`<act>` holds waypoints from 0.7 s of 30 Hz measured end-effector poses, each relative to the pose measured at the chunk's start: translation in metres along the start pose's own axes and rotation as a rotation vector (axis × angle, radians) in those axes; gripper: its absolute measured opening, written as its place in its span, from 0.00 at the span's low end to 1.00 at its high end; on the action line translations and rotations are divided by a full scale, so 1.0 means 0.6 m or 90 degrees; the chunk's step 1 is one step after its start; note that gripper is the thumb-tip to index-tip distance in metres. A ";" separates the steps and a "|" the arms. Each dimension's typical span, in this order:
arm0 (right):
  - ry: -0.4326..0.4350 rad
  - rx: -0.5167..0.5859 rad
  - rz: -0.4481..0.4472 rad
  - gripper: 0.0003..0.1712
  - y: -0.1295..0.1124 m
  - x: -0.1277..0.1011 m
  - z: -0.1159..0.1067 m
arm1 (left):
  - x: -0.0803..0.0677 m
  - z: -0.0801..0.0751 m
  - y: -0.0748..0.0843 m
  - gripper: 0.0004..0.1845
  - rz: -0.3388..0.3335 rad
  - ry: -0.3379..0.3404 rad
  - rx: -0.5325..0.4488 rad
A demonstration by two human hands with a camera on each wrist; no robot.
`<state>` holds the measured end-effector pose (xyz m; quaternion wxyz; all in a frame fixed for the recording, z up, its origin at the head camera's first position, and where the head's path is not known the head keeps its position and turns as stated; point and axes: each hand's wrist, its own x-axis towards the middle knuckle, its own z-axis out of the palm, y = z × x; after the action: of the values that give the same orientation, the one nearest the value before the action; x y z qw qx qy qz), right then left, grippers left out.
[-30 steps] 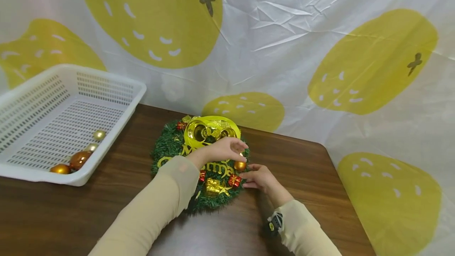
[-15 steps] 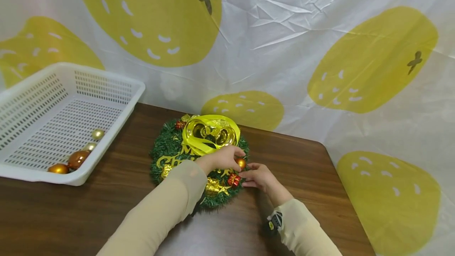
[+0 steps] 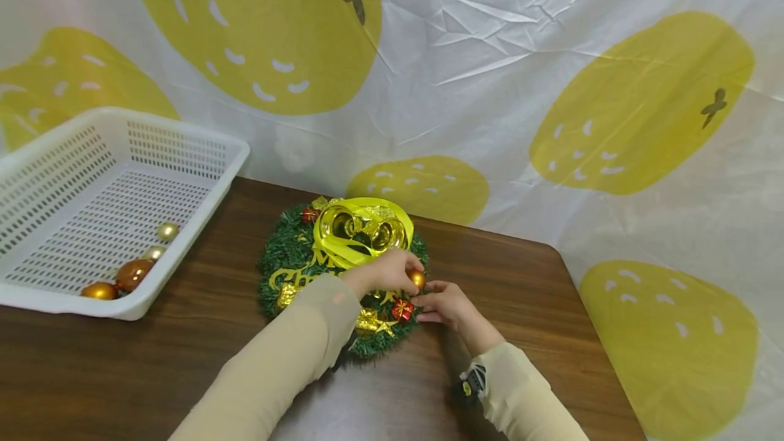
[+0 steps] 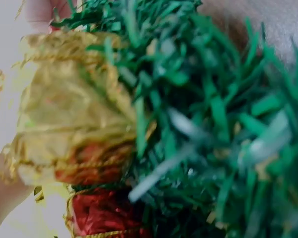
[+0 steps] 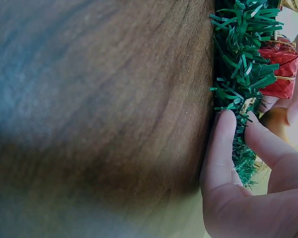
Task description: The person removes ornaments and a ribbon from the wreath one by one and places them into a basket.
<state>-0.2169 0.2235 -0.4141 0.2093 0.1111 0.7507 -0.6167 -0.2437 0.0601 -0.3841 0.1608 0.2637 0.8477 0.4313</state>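
**Left hand closes on the orange bauble at the wreath's right rim**

Since a second ago the left hand [image 3: 384,271] has dropped from above the wreath [image 3: 288,250] onto the small orange bauble [image 3: 418,279], and its fingers now curl round the ball, where before they hung spread over it. The right hand [image 3: 446,305] has barely shifted: it rests at the wreath's right rim, thumb and fingers [image 5: 223,148] pinching the green tinsel just beside a small red gift box [image 5: 280,67], as the right wrist view shows.

The wreath lies flat near the far edge of the dark wooden surface [image 3: 122,373], about midway along it, with a yellow ribbon bow [image 3: 361,226] at its far side and gold lettering across its middle. The left wrist view, blurred, shows a gold foil ornament [image 4: 69,109] against the tinsel.

At the left edge of the surface stands a white perforated basket [image 3: 190,220] holding two orange baubles [image 3: 131,274] and two smaller gold ones [image 3: 167,230] in its near corner.
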 end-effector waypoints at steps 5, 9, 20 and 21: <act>0.011 -0.010 0.011 0.34 -0.002 -0.001 0.001 | -0.003 -0.012 0.002 0.22 -0.007 -0.015 -0.037; 0.014 -0.016 0.012 0.35 -0.003 -0.001 0.001 | -0.008 -0.024 0.005 0.23 -0.009 -0.028 -0.060; 0.022 -0.018 0.016 0.36 -0.001 0.001 0.002 | -0.022 -0.050 0.010 0.23 -0.016 -0.023 -0.104; 0.022 -0.016 0.015 0.36 0.000 0.002 0.002 | -0.023 -0.052 0.010 0.22 -0.016 -0.017 -0.108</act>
<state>-0.2177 0.2223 -0.4147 0.2051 0.1278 0.7606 -0.6026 -0.2466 0.0347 -0.3605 0.1994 0.2446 0.8089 0.4961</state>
